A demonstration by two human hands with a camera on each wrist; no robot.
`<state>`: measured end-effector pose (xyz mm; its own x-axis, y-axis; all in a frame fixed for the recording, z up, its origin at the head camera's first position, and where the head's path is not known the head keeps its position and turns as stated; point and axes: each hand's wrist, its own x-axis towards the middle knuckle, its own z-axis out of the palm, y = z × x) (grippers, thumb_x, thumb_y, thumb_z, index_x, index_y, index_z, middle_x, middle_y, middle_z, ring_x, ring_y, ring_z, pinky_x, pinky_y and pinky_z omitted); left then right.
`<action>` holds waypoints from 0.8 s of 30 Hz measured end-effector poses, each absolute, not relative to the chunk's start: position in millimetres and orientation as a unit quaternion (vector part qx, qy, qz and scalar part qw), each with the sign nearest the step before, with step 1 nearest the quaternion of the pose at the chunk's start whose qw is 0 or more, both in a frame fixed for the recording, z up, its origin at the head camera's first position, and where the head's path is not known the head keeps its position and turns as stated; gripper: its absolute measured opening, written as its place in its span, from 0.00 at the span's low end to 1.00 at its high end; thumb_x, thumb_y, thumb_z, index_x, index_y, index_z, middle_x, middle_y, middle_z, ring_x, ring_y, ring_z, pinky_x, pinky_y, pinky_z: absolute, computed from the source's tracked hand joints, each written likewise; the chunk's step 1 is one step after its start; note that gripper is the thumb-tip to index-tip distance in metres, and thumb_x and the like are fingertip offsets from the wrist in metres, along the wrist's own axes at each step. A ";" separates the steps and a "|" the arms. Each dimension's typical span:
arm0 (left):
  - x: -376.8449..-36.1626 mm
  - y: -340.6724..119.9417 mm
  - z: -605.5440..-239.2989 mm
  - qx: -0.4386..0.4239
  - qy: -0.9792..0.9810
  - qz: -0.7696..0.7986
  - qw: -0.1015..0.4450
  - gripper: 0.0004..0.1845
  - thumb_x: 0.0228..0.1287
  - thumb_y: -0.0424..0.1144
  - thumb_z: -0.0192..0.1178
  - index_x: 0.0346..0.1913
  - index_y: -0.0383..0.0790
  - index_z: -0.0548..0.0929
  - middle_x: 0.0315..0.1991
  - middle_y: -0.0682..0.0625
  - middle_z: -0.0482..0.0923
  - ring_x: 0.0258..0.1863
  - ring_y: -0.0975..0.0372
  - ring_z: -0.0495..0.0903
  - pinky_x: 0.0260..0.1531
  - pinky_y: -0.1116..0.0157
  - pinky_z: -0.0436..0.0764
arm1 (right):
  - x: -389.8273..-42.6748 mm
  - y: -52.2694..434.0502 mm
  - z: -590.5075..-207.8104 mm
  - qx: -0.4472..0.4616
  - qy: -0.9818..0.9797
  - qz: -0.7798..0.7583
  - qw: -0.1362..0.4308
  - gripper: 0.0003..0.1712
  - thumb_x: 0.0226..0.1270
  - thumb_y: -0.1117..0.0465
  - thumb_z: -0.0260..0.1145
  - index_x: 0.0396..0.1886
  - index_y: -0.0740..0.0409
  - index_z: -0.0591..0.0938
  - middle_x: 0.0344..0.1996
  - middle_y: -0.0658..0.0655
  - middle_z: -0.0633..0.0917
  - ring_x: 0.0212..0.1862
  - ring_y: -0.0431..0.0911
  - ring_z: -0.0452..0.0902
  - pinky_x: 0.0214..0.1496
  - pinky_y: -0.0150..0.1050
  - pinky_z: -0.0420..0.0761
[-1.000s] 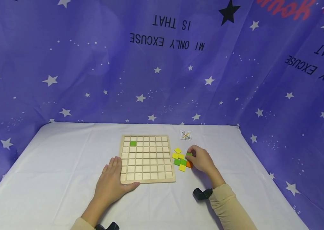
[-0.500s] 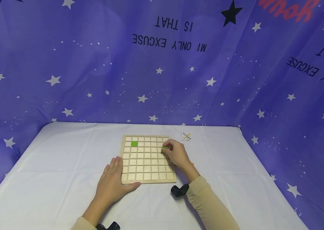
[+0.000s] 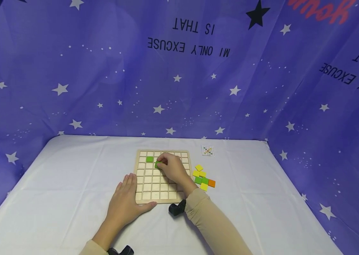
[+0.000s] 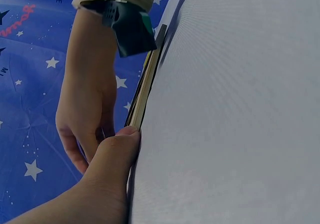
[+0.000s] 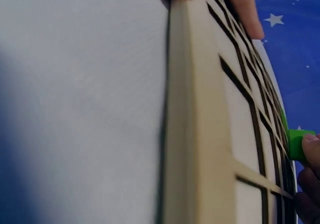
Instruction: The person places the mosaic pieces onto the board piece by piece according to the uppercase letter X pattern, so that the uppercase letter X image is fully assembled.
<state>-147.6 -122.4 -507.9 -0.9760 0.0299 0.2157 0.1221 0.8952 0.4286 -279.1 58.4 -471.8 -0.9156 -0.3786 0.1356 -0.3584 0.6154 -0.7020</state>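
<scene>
Beneath the pinching fingers lies a gridded wooden board [image 3: 155, 180]. The left hand [image 3: 123, 200], fingers straight, touches its edge; the right hand [image 3: 174, 169] pinches a green tile [image 3: 158, 164]. Another green tile [image 3: 149, 159] sits just left of those fingertips.

Passage lies over the table [image 3: 256, 177] at frame right, beyond loose tiles [image 3: 204, 180]; the right hand [image 3: 174, 168] blocks the upper centre of the board [image 3: 155, 187].

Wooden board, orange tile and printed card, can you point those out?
Wooden board [image 5: 209, 109]: right wrist view, on its rim.
Orange tile [image 3: 211, 183]: head view, middle of its top.
Printed card [image 3: 208, 151]: head view, middle of its face.
</scene>
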 end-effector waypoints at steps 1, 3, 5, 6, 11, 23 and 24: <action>-147.7 -122.4 -508.2 -0.040 -0.968 -0.225 0.102 0.71 0.42 0.81 0.60 0.74 0.23 0.57 0.75 0.31 0.58 0.76 0.41 0.56 0.75 0.44 0.56 | -279.2 56.5 -471.6 -0.207 0.901 -0.382 0.012 0.07 0.69 0.57 0.67 0.45 0.48 0.84 0.38 0.45 0.86 0.40 0.36 0.81 0.45 0.32 0.82; -147.9 -122.4 -508.9 -0.040 -0.968 -0.225 0.101 0.71 0.42 0.81 0.60 0.74 0.23 0.56 0.75 0.31 0.58 0.76 0.41 0.56 0.75 0.43 0.56 | -279.7 54.1 -472.1 -0.211 0.904 -0.371 0.008 0.07 0.70 0.57 0.67 0.46 0.48 0.84 0.37 0.44 0.86 0.39 0.36 0.80 0.44 0.32 0.81; -148.0 -122.5 -509.2 -0.041 -0.968 -0.225 0.100 0.71 0.43 0.81 0.60 0.74 0.23 0.56 0.75 0.31 0.57 0.76 0.41 0.56 0.75 0.43 0.56 | -280.3 52.7 -473.3 -0.214 0.907 -0.362 0.007 0.08 0.70 0.57 0.66 0.46 0.48 0.84 0.36 0.44 0.86 0.38 0.36 0.79 0.43 0.31 0.80; -148.1 -122.5 -509.2 -0.041 -0.968 -0.225 0.100 0.71 0.43 0.81 0.60 0.74 0.23 0.56 0.75 0.31 0.57 0.76 0.41 0.56 0.75 0.43 0.56 | -280.9 52.3 -474.0 -0.215 0.908 -0.359 0.007 0.08 0.70 0.57 0.66 0.46 0.47 0.84 0.36 0.44 0.86 0.38 0.36 0.79 0.42 0.31 0.80; -148.0 -122.9 -507.6 -0.042 -0.968 -0.226 0.102 0.71 0.43 0.81 0.60 0.73 0.22 0.57 0.75 0.31 0.58 0.76 0.41 0.56 0.75 0.43 0.56 | -282.2 50.8 -476.6 -0.226 0.913 -0.341 0.000 0.08 0.71 0.56 0.65 0.47 0.47 0.84 0.41 0.45 0.84 0.41 0.36 0.79 0.45 0.31 0.81; -147.3 -122.7 -506.0 -0.043 -0.969 -0.223 0.100 0.71 0.43 0.82 0.60 0.73 0.22 0.57 0.75 0.31 0.58 0.76 0.40 0.56 0.75 0.43 0.56 | -279.3 48.2 -475.2 -0.232 0.933 -0.273 -0.011 0.12 0.70 0.55 0.66 0.51 0.49 0.86 0.52 0.49 0.82 0.54 0.43 0.78 0.57 0.36 0.81; -147.2 -122.6 -506.0 -0.043 -0.969 -0.223 0.099 0.71 0.43 0.82 0.60 0.73 0.22 0.57 0.75 0.31 0.58 0.76 0.40 0.56 0.75 0.43 0.56 | -278.6 48.4 -474.9 -0.233 0.936 -0.262 -0.013 0.13 0.70 0.55 0.66 0.51 0.49 0.86 0.51 0.49 0.82 0.54 0.44 0.78 0.58 0.37 0.81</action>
